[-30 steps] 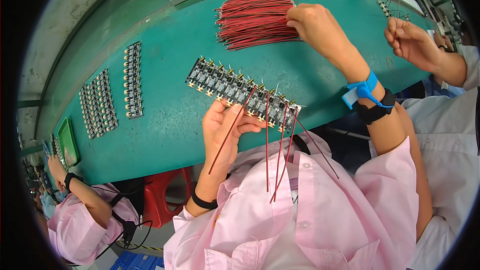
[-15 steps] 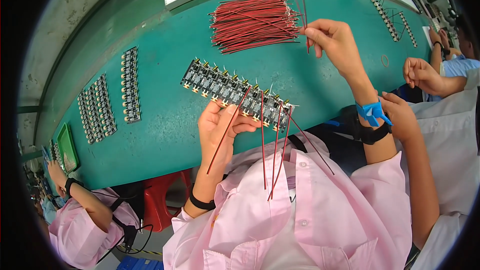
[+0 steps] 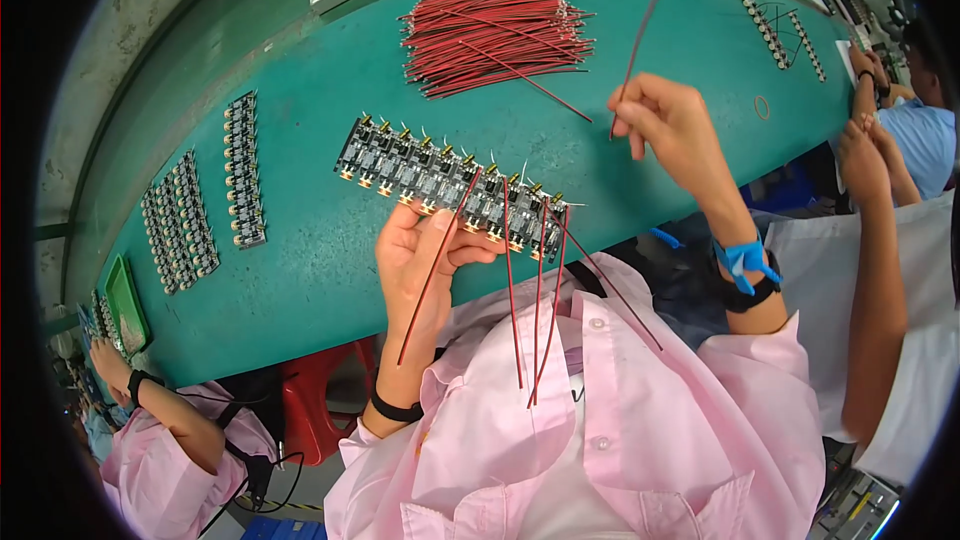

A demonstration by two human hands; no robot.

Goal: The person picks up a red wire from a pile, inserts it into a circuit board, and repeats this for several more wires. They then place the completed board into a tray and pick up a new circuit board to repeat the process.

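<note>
My left hand (image 3: 425,255) is closed on a long strip of circuit boards (image 3: 440,180), held tilted above the table with its right end lower. Brass-coloured parts line both long edges of the strip. Several red wires (image 3: 512,290) hang from its right half down over my pink shirt. Between the thumb and fingers of my right hand (image 3: 665,120) is one thin red wire (image 3: 637,50), pointing upward and slightly blurred. To the left of that hand lies a thick pile of red and black wires (image 3: 495,35). One loose wire (image 3: 540,88) sticks out of the pile toward my right hand.
More circuit board strips (image 3: 180,220) lie on the green table (image 3: 320,280) at left, by a green tray (image 3: 126,302). A rubber band (image 3: 762,107) and other strips (image 3: 762,28) lie at right. Co-workers sit both sides; one's hands (image 3: 862,155) are near the right edge. A red stool (image 3: 312,410) stands below.
My right hand has moved down and away from the pile with a wire. One wire now juts from the pile's right side. The co-worker's hands at right have shifted.
</note>
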